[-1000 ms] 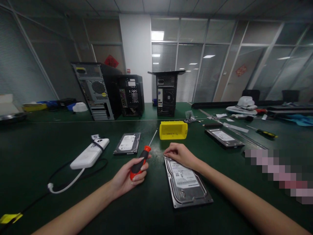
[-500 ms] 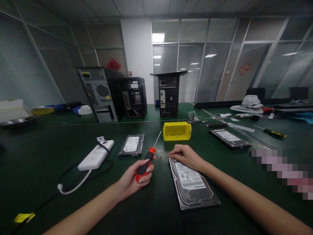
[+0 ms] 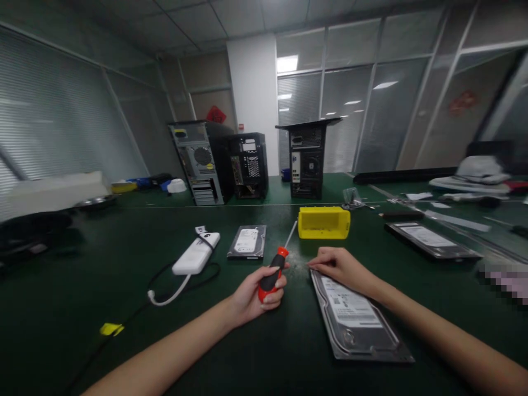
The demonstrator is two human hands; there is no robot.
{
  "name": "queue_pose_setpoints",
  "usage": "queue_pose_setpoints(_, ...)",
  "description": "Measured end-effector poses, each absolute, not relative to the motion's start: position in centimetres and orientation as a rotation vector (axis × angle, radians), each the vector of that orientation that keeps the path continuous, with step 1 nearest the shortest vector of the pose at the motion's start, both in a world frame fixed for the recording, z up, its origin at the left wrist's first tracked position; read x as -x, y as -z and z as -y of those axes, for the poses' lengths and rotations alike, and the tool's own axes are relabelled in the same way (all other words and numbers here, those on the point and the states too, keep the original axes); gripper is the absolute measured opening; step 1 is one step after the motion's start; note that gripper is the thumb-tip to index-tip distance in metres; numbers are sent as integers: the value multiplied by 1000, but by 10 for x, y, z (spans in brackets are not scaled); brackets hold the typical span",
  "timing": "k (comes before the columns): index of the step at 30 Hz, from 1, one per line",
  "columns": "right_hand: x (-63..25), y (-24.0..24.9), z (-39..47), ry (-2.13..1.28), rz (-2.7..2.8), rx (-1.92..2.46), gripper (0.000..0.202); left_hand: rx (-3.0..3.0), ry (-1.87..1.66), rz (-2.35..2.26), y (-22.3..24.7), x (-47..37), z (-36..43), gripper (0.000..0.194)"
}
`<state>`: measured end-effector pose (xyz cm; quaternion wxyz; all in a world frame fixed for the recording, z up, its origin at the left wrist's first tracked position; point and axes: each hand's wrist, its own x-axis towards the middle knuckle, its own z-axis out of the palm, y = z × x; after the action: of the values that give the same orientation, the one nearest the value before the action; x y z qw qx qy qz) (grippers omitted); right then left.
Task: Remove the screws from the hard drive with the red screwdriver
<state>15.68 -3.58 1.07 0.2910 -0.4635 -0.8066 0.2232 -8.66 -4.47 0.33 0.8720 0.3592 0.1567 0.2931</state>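
Note:
A red-and-black screwdriver [image 3: 270,278] is wrapped in the fingers of my left hand [image 3: 258,294], its shaft tilted up and away to the right. My right hand [image 3: 340,267] is closed in a pinch at the far left corner of a hard drive [image 3: 357,330]. Whatever sits between those fingertips is too small to make out. The drive lies flat on the green table, label side up, partly covered by my right hand and wrist. Beyond both hands stands a yellow plastic bin [image 3: 324,232] with its open side facing me.
A second hard drive [image 3: 247,242] and a white power strip [image 3: 197,253] with its cable lie to the left. Another drive [image 3: 431,239] is at the right. Computer cases [image 3: 306,159] stand at the back. A pixelated patch covers something at the right edge.
My view has turned to the left, so everything sits further right in the picture. Both hands keep about the same grip and place relative to the drive.

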Motion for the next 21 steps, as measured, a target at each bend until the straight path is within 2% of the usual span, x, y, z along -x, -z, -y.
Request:
queue_pose_setpoints(11, -158, -8, 34, -600, 2155, 1253, 27, -876, -650, -327, -1, 84, 46, 29)
queue_pose_setpoints(13, -157, -7, 34, -588, 2145, 1236, 26, -964, -690, -374, -2, 81, 48, 37)
queue_pose_setpoints(15, -159, -7, 34, -557, 2137, 1222, 26, -1053, -748, -442, -5, 76, 52, 60)
queue_pose_setpoints(17, -162, -12, 36, -459, 2107, 1221, 31, -1103, -810, -482, -12, 68, 55, 78)
queue_pose_setpoints(18, -165, -17, 37, -381, 2082, 1216, 37, -1118, -836, -485, -17, 63, 55, 81)
queue_pose_setpoints(21, -169, -44, 41, -56, 2051, 1149, 53, -1210, -869, -482, -34, 44, 55, 69)
